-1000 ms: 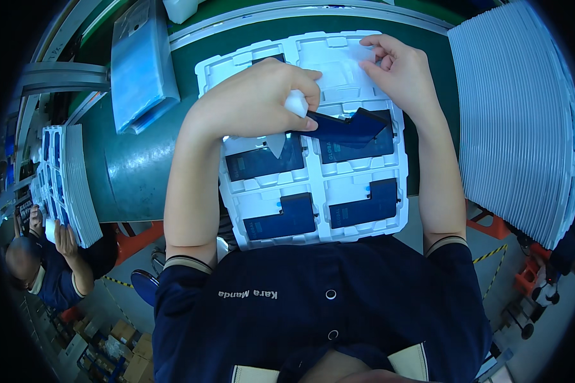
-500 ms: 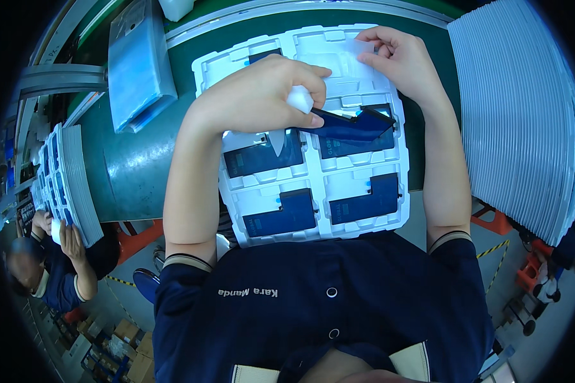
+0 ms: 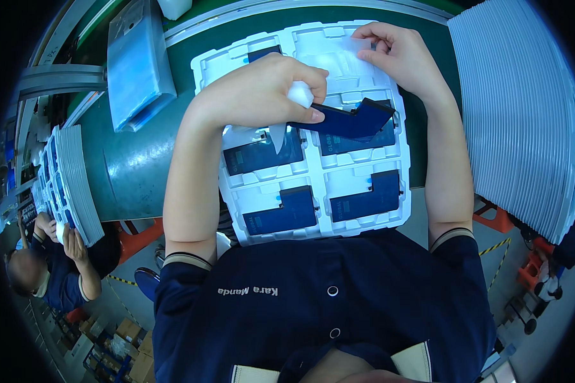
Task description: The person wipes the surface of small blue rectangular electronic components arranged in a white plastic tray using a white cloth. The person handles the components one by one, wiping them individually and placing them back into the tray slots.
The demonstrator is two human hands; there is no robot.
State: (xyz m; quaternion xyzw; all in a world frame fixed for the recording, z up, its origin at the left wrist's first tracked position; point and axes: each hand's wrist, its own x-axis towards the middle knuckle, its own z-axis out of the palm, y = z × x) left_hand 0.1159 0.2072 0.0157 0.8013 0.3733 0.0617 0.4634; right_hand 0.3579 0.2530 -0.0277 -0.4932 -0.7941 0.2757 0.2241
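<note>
The dark blue L-shaped part (image 3: 354,121) is pinched at its left end by the left hand (image 3: 262,92), thumb underneath and fingers curled over it, and it hangs tilted above the upper right pocket of the white moulded tray (image 3: 313,220); a small white wad (image 3: 299,94) is tucked in the same grip. Compared with half a second ago the part sits a little higher and its right, wider end is lifted clearer of the pocket, while the hand has barely shifted. The right hand (image 3: 402,57) rests at the tray's far right corner, its fingers narrowly closed on a thin clear film (image 3: 338,60) that lies over the top pockets, much as before. The tray is thin, matt plastic with ribbed dividers; three more glossy blue L-shaped parts (image 3: 281,210) lie flat in its other pockets. It rests on the green tabletop (image 3: 128,166), overhanging the near edge toward the person's dark shirt. To the right stands a tall stack of grey trays (image 3: 524,115); to the upper left lies a clear bag of blue sheets (image 3: 137,64), and at far left another tray stack (image 3: 70,185) beside a co-worker.
</note>
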